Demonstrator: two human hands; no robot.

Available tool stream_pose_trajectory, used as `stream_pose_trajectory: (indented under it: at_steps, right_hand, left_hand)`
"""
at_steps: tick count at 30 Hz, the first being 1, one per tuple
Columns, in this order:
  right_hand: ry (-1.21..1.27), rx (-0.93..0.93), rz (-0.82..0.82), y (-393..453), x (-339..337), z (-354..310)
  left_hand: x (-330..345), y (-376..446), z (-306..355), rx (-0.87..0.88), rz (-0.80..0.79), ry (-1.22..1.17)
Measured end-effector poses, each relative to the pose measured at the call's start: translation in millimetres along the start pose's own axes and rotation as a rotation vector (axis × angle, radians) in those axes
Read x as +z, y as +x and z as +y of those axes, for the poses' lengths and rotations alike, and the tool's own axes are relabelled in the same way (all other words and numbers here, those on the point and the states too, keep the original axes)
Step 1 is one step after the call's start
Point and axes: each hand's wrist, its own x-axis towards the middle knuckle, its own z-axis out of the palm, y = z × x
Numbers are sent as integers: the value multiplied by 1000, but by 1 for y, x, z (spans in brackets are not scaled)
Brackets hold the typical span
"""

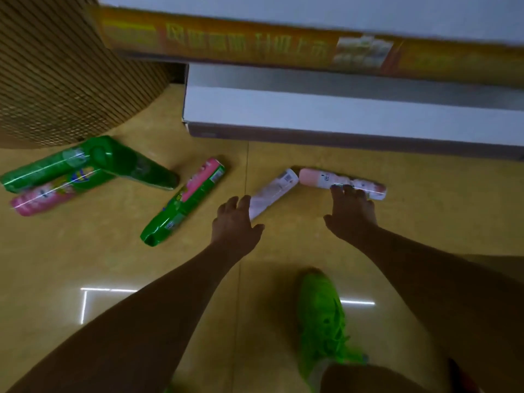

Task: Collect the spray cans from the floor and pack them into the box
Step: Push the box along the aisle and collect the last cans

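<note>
Six spray cans lay on the glossy yellow tiled floor (85,251): three green cans with pink labels at left, one being a green-and-pink can (184,201) nearer the middle, a dark green can (147,171), and two pale pink-and-white cans. A white open cardboard box (340,120) with a yellow printed flap (255,43) stood behind them, beside a stack of corrugated cardboard (56,66); a green shoe (323,316) showed below. The left hand (235,222), fingers spread, touched the nearer pale pink-and-white can (273,191); the right hand (351,211) rested loose fingers on the farther one (340,181).
</note>
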Motion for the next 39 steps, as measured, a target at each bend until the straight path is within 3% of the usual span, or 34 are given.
stream_pose_trajectory:
  at_steps: [4,8,16,28,32,39]
  right_hand:
    - [-48,1,107,66,31,24]
    - [-141,-18,76,106,54,44]
    - [-214,24,119,109,79,49]
    - [227,-33,39,-39,43,40]
    - [409,40,95,-96,-1,46]
    - [822,336,249,-191,-87,92]
  left_hand:
    - [40,55,-15,-16,-31,133]
    - [68,88,-25,-31,-86,190]
    - [80,92,-23,-46,-49,66]
    - [12,-23,26,-71,-94,85]
    - [-32,-60,73,-22,-145,132]
    - [-111,-114,197,145,-219,150]
